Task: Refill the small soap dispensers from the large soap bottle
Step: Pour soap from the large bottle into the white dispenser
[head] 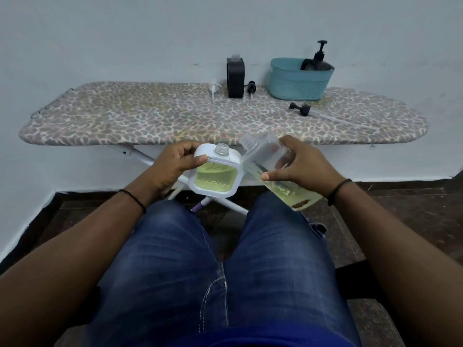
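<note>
- White dispenser (215,177), cap off, part full of green soap, held over the lap in front of the surface (150,116).
- Left hand (172,162): fingers curled round its top left corner.
- Right hand (300,166): fingers grip clear bottle (273,169), tilted, mouth near the dispenser's neck.
- Black dispenser (235,77), loose pumps (300,108), teal basket (298,82) at the surface's far edge.

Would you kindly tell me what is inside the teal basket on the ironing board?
A dark pump dispenser stands inside the teal basket, its black pump head rising above the rim. The basket wall hides its lower body and anything else lying at the bottom.
</note>
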